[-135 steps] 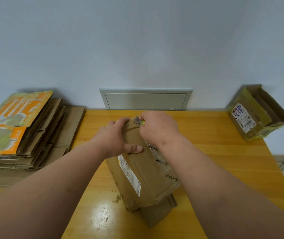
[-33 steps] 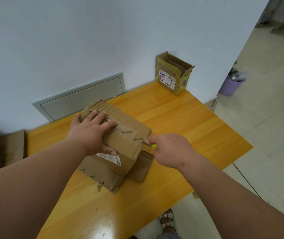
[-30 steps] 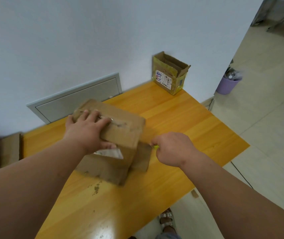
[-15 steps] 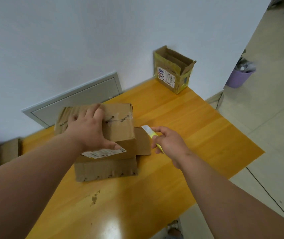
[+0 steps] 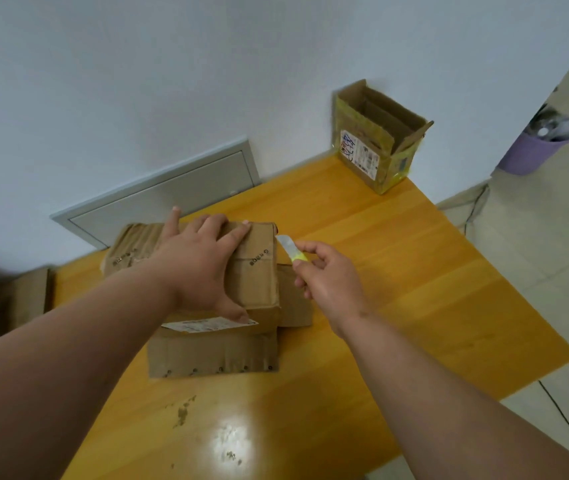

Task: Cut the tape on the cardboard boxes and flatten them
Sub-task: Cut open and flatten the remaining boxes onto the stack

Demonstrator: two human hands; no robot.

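While my left hand [image 5: 203, 268] presses flat, fingers spread, on the cardboard box [image 5: 255, 271] lying mid-surface [image 5: 414, 289], my right hand [image 5: 328, 278] pinches a yellow-handled cutter [image 5: 291, 252], blade just beside the box's far right corner.

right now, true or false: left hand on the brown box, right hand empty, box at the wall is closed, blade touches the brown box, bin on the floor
1. The left hand rests on the brown box. True.
2. The right hand is empty. False: it pinches a knife.
3. The box at the wall is closed. False: its flaps stand open.
4. The blade touches the brown box. False: it is held just beside the box's edge.
5. A purple bin stands on the floor. True.
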